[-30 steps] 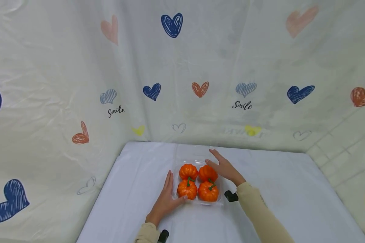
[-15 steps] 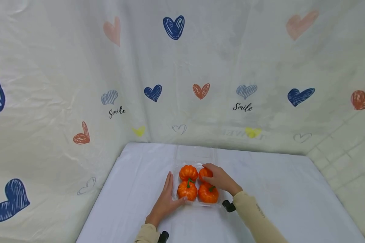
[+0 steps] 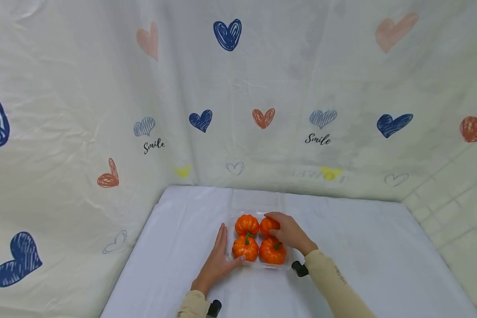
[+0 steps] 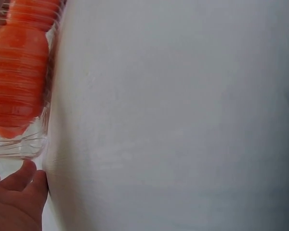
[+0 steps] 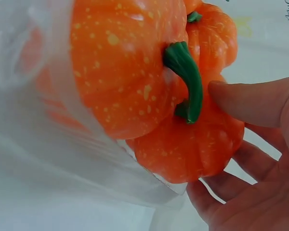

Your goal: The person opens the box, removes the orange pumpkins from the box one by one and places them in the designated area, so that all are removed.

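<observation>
Several small orange toy pumpkins with green stems, the near-left one among them, sit in a clear plastic clamshell box. Its transparent lid lies folded back behind it. My right hand grips the far-right pumpkin; in the right wrist view the thumb is on top and the fingers curl round its side. The hand hides part of that pumpkin in the head view. Along the box's left side rests my left hand, its fingers straight and the thumb at the near edge.
A white cloth covers the table. Behind it and to both sides hangs a pale curtain printed with hearts. Dark wrist-camera mounts, such as the right one, stick out beside both wrists.
My right hand has come down from above the box's right side and closed round the far-right pumpkin. My left hand has stayed at the box's left side.
</observation>
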`<state>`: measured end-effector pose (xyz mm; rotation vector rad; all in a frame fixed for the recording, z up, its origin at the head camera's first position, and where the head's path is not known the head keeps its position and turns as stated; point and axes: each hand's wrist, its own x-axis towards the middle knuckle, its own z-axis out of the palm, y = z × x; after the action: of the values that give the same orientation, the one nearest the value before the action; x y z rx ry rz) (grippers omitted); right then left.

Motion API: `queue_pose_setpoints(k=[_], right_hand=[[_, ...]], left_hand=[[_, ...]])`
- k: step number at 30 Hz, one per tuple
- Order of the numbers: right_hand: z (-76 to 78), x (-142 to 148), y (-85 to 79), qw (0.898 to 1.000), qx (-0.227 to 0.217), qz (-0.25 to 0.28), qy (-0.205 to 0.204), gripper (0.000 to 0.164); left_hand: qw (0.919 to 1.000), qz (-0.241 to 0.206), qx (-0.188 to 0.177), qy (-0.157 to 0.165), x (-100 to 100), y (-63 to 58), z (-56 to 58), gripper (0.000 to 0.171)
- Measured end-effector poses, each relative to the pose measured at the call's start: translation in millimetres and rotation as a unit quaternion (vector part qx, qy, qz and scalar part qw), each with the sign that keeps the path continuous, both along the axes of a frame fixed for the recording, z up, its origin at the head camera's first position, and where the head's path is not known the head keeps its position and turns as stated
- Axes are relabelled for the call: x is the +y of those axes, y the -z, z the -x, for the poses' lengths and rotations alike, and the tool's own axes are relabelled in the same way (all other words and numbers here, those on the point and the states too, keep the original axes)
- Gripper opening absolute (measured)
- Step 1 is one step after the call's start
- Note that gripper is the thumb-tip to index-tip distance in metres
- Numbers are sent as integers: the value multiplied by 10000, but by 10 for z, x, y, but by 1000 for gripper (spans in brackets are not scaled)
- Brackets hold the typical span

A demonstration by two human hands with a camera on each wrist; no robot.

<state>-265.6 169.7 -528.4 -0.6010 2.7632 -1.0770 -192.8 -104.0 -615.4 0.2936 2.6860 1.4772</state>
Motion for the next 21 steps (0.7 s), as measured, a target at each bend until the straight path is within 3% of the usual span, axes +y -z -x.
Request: queue_pose_setpoints(k=[13,21], right_hand=[[44,133,-29,9980,80,593,203,51],[59,251,-63,9951,154,747,631,50]], left_hand=[[10000,14,-6,-76,21,-14,-9,124],[9999,24,-49,-113,25,-32,12,124]])
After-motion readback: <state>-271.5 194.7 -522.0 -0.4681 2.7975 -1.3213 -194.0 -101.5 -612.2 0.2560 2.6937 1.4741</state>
